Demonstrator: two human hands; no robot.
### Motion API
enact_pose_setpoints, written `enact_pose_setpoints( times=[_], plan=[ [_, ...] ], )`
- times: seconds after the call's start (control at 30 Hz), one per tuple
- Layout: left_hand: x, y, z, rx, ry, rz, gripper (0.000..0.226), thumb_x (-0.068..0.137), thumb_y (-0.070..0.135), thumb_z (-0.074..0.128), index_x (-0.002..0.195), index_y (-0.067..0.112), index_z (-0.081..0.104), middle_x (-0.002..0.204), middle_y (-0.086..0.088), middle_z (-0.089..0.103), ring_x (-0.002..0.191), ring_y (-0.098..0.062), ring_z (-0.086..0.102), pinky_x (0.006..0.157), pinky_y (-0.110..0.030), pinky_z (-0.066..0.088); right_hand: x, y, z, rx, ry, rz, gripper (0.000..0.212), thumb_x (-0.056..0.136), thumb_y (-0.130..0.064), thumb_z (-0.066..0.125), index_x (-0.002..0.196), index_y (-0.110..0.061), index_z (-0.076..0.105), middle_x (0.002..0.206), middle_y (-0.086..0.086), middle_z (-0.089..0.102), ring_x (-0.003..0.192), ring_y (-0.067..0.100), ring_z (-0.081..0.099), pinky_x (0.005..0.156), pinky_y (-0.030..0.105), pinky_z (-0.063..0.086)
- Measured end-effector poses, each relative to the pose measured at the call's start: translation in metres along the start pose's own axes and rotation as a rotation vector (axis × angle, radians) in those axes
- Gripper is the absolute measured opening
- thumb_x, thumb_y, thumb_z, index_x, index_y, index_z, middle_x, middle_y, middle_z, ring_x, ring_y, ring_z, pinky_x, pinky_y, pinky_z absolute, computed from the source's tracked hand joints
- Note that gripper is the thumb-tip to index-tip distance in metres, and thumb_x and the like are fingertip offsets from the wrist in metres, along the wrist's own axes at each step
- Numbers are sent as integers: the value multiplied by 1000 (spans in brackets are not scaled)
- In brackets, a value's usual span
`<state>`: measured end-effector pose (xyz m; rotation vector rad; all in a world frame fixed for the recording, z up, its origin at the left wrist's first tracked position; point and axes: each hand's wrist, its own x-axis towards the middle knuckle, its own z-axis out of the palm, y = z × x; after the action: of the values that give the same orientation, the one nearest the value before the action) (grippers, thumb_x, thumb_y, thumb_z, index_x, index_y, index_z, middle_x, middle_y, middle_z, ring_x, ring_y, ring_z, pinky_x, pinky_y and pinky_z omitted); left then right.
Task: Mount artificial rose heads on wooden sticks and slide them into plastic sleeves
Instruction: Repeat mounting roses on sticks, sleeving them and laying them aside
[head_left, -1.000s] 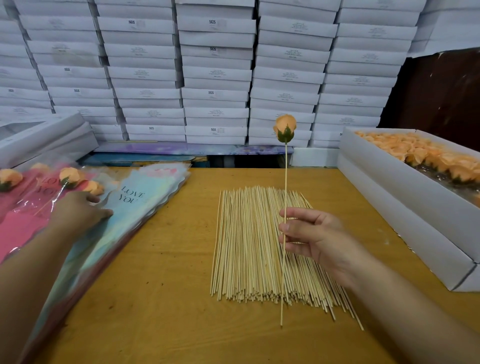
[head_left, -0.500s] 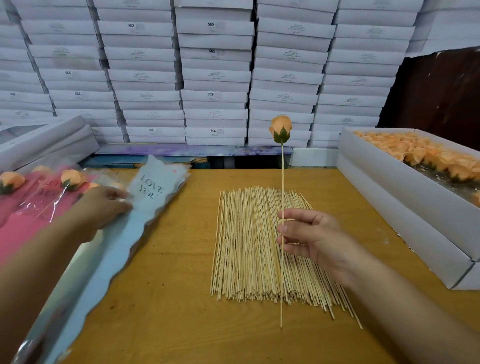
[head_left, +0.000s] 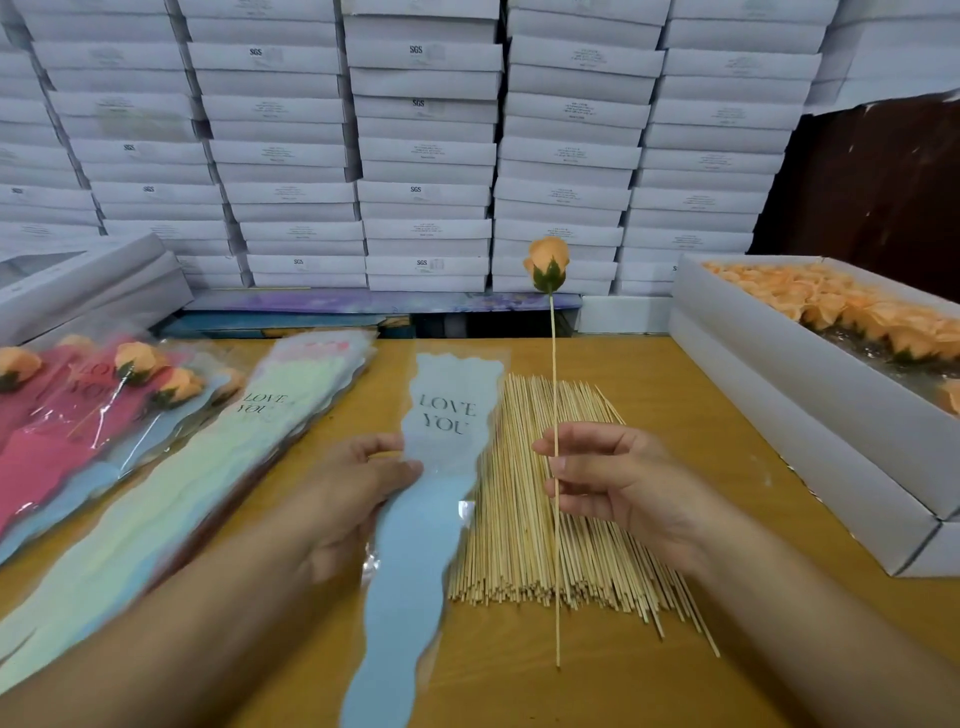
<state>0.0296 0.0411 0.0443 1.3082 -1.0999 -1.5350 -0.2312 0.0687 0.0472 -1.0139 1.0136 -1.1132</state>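
Observation:
My right hand (head_left: 618, 488) pinches a wooden stick (head_left: 554, 364) held upright, with an orange rose head (head_left: 547, 262) mounted on its top. My left hand (head_left: 358, 493) holds a blue "LOVE YOU" plastic sleeve (head_left: 415, 519) by its left edge, just left of the stick and partly over the pile of loose sticks (head_left: 540, 499). The sleeve's wide scalloped end points away from me.
A stack of pastel sleeves (head_left: 208, 457) lies to the left, beside finished roses in pink sleeves (head_left: 78, 405). A white box of orange rose heads (head_left: 852, 332) stands at the right on the wooden table (head_left: 675, 405). Stacked white boxes (head_left: 426, 150) fill the back.
My left hand has lifted one blue sleeve off the stack and carried it right, next to the stick. My right hand with the mounted rose has stayed almost still.

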Motion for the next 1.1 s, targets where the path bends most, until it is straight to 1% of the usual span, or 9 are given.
enact_pose_setpoints(
  times=[0.17,0.37,0.6,0.7,0.8,0.87,0.9,1.0,1.1],
  plan=[
    [-15,-19,22,-39,-49,21,17,92,1,66,108,6,66,97,-15,78,75,-25,75,66,-34,58,1,-1,-1,43,34,10,37,68,2,78,105,-4,75,105,16,75,78,25,75,60,26,60],
    [-27,-29,30,-13,-94,29,20,92,3,67,112,6,65,98,-17,77,78,-26,76,59,-28,57,2,-2,-2,94,32,24,46,64,2,78,110,-2,72,96,16,75,75,24,74,59,26,59],
    [-34,-35,32,70,-149,-15,22,94,3,66,116,5,63,102,-18,77,94,-38,74,79,-42,60,1,-3,-1,74,13,36,40,62,2,77,102,-2,75,84,14,74,74,25,74,58,26,59],
    [-33,-27,32,164,-201,-26,25,93,8,68,118,11,67,103,-12,78,88,-25,75,63,-30,58,0,-3,-1,68,8,54,38,62,4,77,100,-2,76,85,15,74,73,25,74,57,26,59],
    [-27,-15,33,150,-217,-7,33,88,22,74,120,17,67,103,-4,78,83,-16,76,70,-29,60,-1,-3,0,39,-20,79,33,63,2,78,96,-5,79,88,17,75,76,26,75,58,26,59],
    [-22,-6,34,136,-199,13,44,79,33,79,120,17,68,103,-5,78,90,-20,76,82,-37,61,-2,-4,2,17,-50,94,30,63,1,80,92,-7,80,88,18,75,77,25,75,58,26,59],
    [-19,-2,36,107,-195,19,45,77,35,79,117,17,69,101,-6,79,91,-21,76,81,-38,62,-2,-3,3,11,-61,99,31,63,0,80,93,-8,80,88,18,75,77,25,75,59,26,60],
    [-15,6,44,20,-135,49,23,80,32,78,90,15,66,83,-8,79,68,-17,76,51,-24,57,-3,-3,4,7,-82,112,32,63,0,81,94,-9,80,89,17,76,78,26,75,60,26,60],
    [-12,5,48,-4,-138,46,18,86,27,76,92,11,68,85,-13,78,71,-23,77,53,-28,58,-3,-2,6,13,-93,117,32,63,0,81,94,-10,80,89,16,76,79,26,75,60,26,60]
  ],
)
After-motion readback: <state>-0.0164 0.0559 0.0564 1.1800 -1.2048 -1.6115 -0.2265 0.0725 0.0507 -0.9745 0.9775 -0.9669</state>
